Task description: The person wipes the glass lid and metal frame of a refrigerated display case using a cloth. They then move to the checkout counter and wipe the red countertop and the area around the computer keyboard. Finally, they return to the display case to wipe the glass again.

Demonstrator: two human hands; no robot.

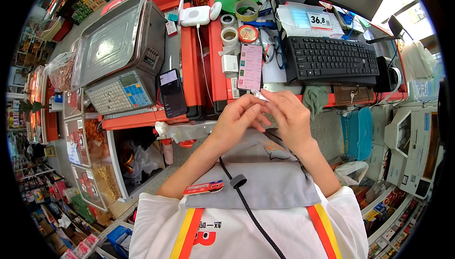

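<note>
From the head camera, the person stands at a shop counter with both hands raised together in front of the chest, just near the counter's front edge. The left hand (237, 116) and the right hand (290, 116) meet around a small, thin, pale strip of paper or film (259, 95), pinched between the fingertips of both hands, which are closed down on it rather than spread. Its long axis runs roughly left to right with a slight tilt, the free end poking up and to the left above the fingers; most of the strip is hidden by them, so I cannot tell its full length. Just beyond the hands on the red counter top (189, 60) lies a pink-cased phone (250, 67), its long axis pointing away from the person. Left of that, a black smartphone with a lit screen (172, 93) leans near a steel weighing scale with a keypad (121, 55). Far right of the pink phone sits a black computer keyboard (332, 60). At the far side stand several rolls of tape (229, 35) and a white wireless device with a cord (198, 15). A grey apron (265, 169) hangs down the person's front, over a white shirt with red and yellow stripes.
</note>
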